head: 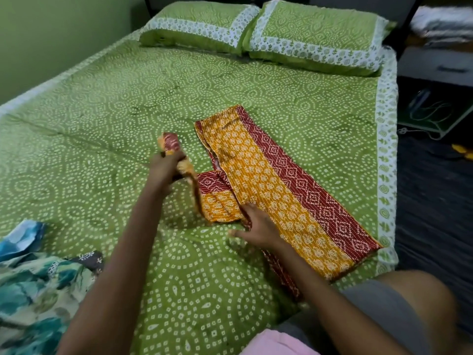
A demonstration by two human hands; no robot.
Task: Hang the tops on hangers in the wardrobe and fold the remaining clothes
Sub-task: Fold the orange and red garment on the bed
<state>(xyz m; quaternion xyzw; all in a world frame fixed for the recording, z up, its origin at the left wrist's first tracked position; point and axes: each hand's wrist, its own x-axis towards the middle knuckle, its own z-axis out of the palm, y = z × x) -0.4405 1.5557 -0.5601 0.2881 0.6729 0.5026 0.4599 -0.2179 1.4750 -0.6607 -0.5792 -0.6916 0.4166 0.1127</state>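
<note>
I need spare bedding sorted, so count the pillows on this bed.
2. Both green dotted pillows with white leaf-print borders lie side by side at the head of the bed: one on the left, one on the right. None seems hidden.

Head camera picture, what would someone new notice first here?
The yellow and red garment stands out, laid lengthwise on the right half of the green dotted bedspread. The left hand grips one bunched end raised off the bed, while the right hand presses flat on the cloth near its folded part. A teal floral garment lies crumpled at the lower left, and two matching pillows sit at the head.
</note>
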